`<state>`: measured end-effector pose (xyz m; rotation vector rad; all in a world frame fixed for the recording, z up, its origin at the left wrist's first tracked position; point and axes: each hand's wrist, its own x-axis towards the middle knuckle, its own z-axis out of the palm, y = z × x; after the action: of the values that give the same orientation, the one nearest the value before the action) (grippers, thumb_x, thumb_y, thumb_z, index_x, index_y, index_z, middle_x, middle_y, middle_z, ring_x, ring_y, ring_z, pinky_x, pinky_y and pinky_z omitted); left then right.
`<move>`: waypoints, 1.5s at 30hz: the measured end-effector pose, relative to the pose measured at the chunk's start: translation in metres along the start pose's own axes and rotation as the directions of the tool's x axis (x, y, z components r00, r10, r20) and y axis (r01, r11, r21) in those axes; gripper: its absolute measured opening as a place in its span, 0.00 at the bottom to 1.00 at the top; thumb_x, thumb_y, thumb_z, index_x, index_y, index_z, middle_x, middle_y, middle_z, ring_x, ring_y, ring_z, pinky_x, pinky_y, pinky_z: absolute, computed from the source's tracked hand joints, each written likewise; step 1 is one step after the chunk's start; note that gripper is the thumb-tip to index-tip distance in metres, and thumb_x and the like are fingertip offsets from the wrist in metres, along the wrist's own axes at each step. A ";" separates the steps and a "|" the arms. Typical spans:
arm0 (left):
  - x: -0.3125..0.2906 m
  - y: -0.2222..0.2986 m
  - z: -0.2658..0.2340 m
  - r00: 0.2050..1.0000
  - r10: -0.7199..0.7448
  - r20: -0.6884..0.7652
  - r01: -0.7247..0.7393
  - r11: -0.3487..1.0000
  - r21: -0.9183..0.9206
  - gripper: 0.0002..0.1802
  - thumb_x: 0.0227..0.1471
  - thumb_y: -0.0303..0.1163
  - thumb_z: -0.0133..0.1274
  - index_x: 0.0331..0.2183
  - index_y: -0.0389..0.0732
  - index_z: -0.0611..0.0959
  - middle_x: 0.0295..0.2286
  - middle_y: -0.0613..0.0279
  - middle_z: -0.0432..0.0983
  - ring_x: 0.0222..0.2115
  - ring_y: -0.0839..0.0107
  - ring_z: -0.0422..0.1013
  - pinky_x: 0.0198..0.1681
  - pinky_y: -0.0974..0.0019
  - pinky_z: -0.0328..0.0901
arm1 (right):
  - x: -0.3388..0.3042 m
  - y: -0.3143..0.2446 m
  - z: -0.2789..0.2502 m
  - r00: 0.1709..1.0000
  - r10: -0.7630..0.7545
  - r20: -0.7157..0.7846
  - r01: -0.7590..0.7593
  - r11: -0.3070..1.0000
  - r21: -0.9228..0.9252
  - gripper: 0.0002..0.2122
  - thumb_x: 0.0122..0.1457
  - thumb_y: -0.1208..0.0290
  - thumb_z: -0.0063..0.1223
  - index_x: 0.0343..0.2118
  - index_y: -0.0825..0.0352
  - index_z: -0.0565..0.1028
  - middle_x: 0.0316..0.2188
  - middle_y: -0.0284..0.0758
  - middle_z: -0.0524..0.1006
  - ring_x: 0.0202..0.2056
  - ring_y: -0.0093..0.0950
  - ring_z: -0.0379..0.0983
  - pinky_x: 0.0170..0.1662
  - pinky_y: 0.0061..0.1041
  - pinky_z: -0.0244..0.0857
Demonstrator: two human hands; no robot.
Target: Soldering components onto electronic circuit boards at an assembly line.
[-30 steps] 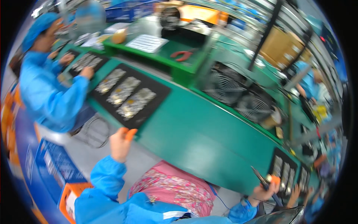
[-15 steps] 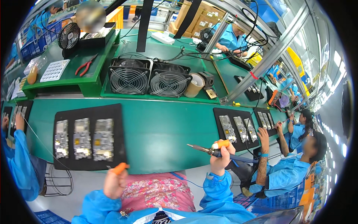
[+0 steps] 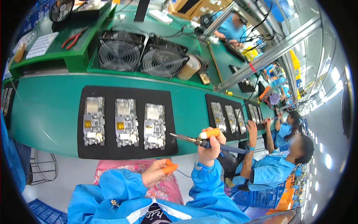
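Observation:
My right hand (image 3: 211, 150), with an orange cot on a finger, grips a soldering iron (image 3: 188, 139). The iron's tip points left, just above the right edge of a black mat (image 3: 110, 125). Three circuit boards lie on the mat side by side: a left board (image 3: 94, 121), a middle board (image 3: 126, 123) and a right board (image 3: 154, 127). Each has a silver shield, and a round pale part shows near the bottom. Below the mat's front edge, my left hand (image 3: 156, 174) is closed, its orange-covered fingertips close together. Anything between them is too small to make out.
Two caged fans (image 3: 120, 56) and a tan cylinder (image 3: 190, 67) stand behind the green table (image 3: 44, 108). A green shelf (image 3: 44, 63) carries red pliers (image 3: 74, 38) and a white tray (image 3: 42, 44). Rightward lie another board-laden mat (image 3: 212, 102) and a seated co-worker (image 3: 276, 168).
The black mat with its three boards has shifted right along the table. My left hand has moved right, away from the mat's front edge. The soldering iron stays in my right hand; the view has shifted.

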<state>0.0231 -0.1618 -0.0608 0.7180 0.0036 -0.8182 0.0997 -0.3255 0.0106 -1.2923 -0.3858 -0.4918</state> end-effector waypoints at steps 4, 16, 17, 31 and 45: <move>-0.049 0.010 -0.022 0.994 0.045 -0.098 -0.104 0.640 -0.761 0.15 0.51 0.34 0.42 0.35 0.32 0.73 0.35 0.56 0.68 0.28 0.80 0.61 0.28 0.76 0.55 | -0.004 0.010 0.009 0.965 0.183 0.186 -0.173 0.982 -0.071 0.14 0.46 0.69 0.47 0.34 0.73 0.68 0.30 0.42 0.71 0.32 0.32 0.68 0.38 0.30 0.62; -0.143 0.121 -0.053 0.390 0.921 -0.015 0.271 -0.099 0.957 0.12 0.38 0.15 0.46 0.31 0.34 0.75 0.37 0.55 0.67 0.31 0.61 0.63 0.34 0.69 0.58 | 0.013 0.031 0.096 0.744 0.349 0.570 -0.161 0.921 -0.354 0.17 0.47 0.63 0.48 0.28 0.77 0.71 0.24 0.38 0.71 0.28 0.26 0.67 0.36 0.24 0.60; -0.140 0.120 -0.054 0.314 0.943 -0.109 0.223 0.039 0.974 0.12 0.37 0.14 0.46 0.29 0.35 0.75 0.36 0.56 0.68 0.31 0.62 0.63 0.34 0.68 0.58 | 0.010 0.035 0.104 0.768 0.304 0.564 -0.112 0.930 -0.349 0.17 0.46 0.63 0.48 0.27 0.77 0.71 0.22 0.38 0.71 0.26 0.26 0.67 0.34 0.24 0.60; -0.140 0.092 -0.083 0.265 0.964 -0.037 0.333 -0.055 0.941 0.14 0.26 0.21 0.61 0.22 0.34 0.76 0.28 0.59 0.68 0.25 0.65 0.65 0.24 0.68 0.61 | 0.004 0.057 0.141 0.677 0.325 0.661 0.035 0.882 -0.470 0.15 0.46 0.62 0.47 0.21 0.74 0.71 0.18 0.38 0.71 0.19 0.27 0.66 0.25 0.21 0.59; -0.141 0.094 -0.086 0.334 0.943 -0.015 0.380 -0.120 0.917 0.14 0.23 0.22 0.62 0.21 0.35 0.77 0.26 0.61 0.69 0.25 0.66 0.64 0.24 0.69 0.59 | 0.002 0.065 0.148 0.604 0.278 0.747 0.105 0.902 -0.420 0.11 0.45 0.66 0.47 0.22 0.71 0.72 0.17 0.38 0.70 0.16 0.28 0.64 0.21 0.22 0.56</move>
<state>0.0105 0.0256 -0.0341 2.4905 0.1219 0.6871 0.1372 -0.1693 -0.0059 -1.9347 -1.0059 0.1612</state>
